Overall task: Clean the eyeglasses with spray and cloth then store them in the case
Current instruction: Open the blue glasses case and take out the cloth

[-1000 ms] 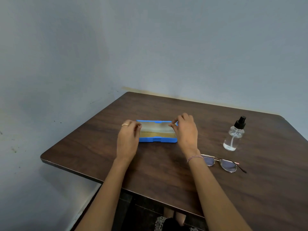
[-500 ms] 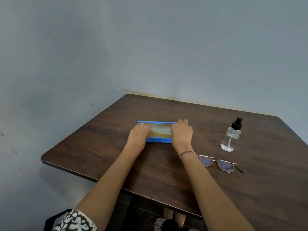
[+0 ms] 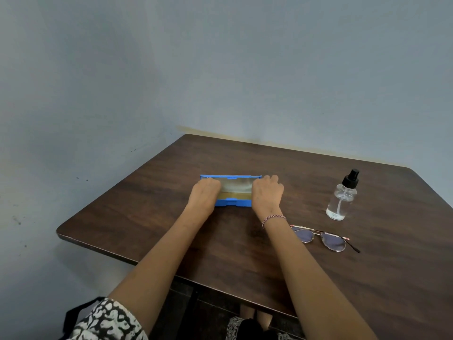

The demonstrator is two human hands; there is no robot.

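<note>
A blue eyeglass case (image 3: 232,202) lies in the middle of the dark wooden table (image 3: 152,217), its lid raised toward the wall and a pale lining showing inside. My left hand (image 3: 204,193) grips the case's left end and my right hand (image 3: 266,192) grips its right end, fingers curled over the rim. The thin-framed eyeglasses (image 3: 323,238) lie folded flat on the table to the right of my right forearm. A clear spray bottle (image 3: 342,200) with a black nozzle stands upright beyond the glasses. I see no cloth.
A grey wall meets the table's far edge and runs along its left side. The table's near edge crosses under my forearms. My patterned sleeve (image 3: 107,320) shows at the bottom left.
Both hands have closed in over the case's ends and pressed lower onto it. The camera view has shifted slightly; glasses and bottle have stayed put.
</note>
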